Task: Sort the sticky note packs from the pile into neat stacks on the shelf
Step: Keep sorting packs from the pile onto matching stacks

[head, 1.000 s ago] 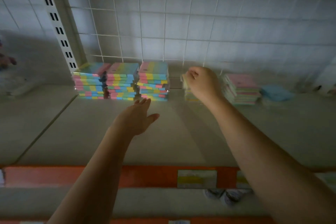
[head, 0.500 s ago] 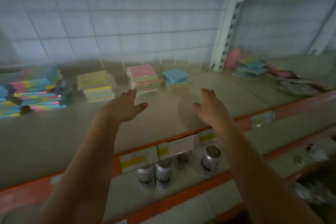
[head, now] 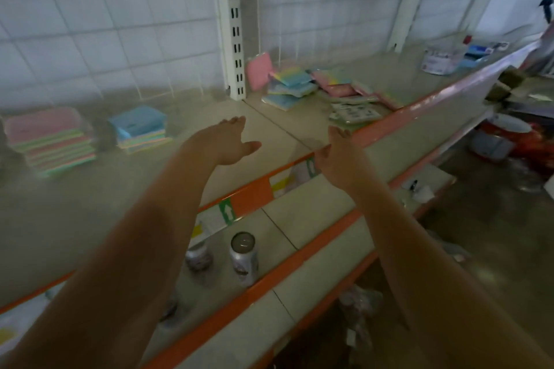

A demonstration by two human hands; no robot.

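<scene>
While both my arms reach forward over the shelf [head: 90, 213], my left hand [head: 223, 145] hovers palm down above the bare shelf board, fingers straight and together, thumb spread to the right, holding nothing. My right hand [head: 340, 156] is likewise empty, fingers extended toward the far right, positioned above the orange front rail [head: 248, 198] of the shelf; whether it touches the rail cannot be told.

The loose pile of sticky note packs [head: 302, 84] lies far and to the right, just beyond the white slotted upright [head: 235, 30]. Its packs overlap at varied angles: pastel blue and rainbow packs at the left of the pile, pink packs [head: 340, 89] further right, and one pink pack [head: 259, 70] leaning upright against the tiled back wall. Near the front edge of the pile lies a flat clear-wrapped sheet pack [head: 355, 114], its print too blurred to read.

On the left section of the same shelf stand two sorted stacks, apart from one another: a taller pink-topped stack [head: 49, 141] at far left and a shorter blue-topped stack [head: 141, 127] to its right. Both hands are well apart from the stacks and from the pile.

On the lower shelf, beneath my arms, stand two metal cans [head: 242, 257].
</scene>
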